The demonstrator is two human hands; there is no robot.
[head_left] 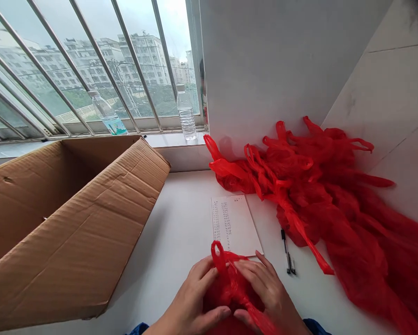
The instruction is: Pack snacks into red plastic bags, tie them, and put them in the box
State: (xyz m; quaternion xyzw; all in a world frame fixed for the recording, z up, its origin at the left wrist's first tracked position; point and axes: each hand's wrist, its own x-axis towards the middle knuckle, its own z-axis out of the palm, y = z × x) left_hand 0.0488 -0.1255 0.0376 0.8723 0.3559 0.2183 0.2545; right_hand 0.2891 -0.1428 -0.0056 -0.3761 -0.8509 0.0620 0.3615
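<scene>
A red plastic bag (226,293) with a looped handle sticking up is bunched between my two hands at the bottom centre. My left hand (198,295) curves round its left side, thumb lying across the front. On the other side my right hand (265,293) presses over the bag, fingers bent on top and the little finger lifted. What the bag contains, if anything, is hidden. Just beyond it lies a white sheet of paper (244,223) with handwritten columns, and to the right of that are black pens (288,256).
A large open cardboard box (90,228) fills the left side. A heap of red plastic bags (320,186) spreads along the wall at the right. Two clear plastic bottles, one with a blue label (107,114) and one ribbed (186,114), stand on the sill by the barred window.
</scene>
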